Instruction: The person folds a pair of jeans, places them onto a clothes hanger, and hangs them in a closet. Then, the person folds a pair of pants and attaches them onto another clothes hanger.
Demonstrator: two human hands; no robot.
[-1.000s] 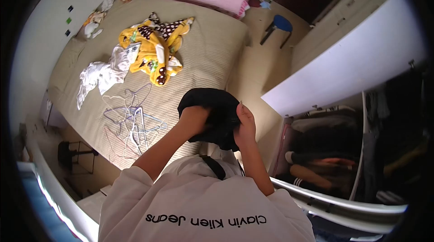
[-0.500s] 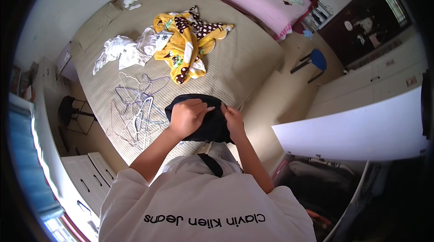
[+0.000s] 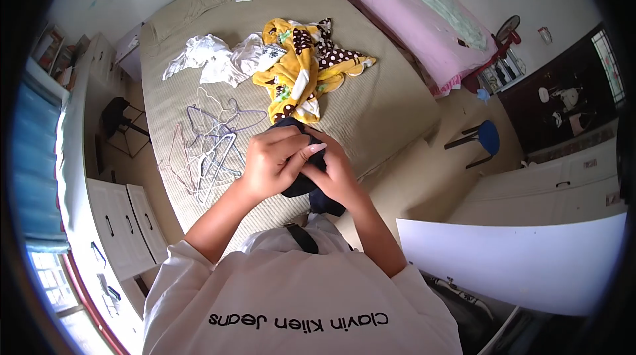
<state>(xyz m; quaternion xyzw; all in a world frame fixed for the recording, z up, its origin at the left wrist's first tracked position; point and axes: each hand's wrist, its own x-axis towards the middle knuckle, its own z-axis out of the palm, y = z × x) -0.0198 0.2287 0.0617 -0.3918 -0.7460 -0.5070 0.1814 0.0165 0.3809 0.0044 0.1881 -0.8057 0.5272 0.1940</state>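
A black piece of clothing [image 3: 300,186] is bunched up between my two hands, in front of my body and above the near edge of the bed. My left hand [image 3: 273,159] grips it from the left, fingers curled and thumb pressed on top. From the right, my right hand [image 3: 336,168] wraps round it, its fingertips close to the left hand. A dark fold hangs below the right hand. What kind of garment it is cannot be made out. Just beyond lies yellow patterned clothing [image 3: 301,83] with brown polka-dot parts.
Tangled hangers [image 3: 215,131] lie on the bed [image 3: 384,113], with white clothing [image 3: 222,60] behind them. A blue stool [image 3: 489,136] stands on the floor to the right. Nearer, a white panel [image 3: 510,259] juts out at the right. Drawers [image 3: 119,222] stand on the left.
My hands have come together, and the black clothing, spread wider before, is now gathered into a smaller bundle. The view has shifted, so the room appears further right.
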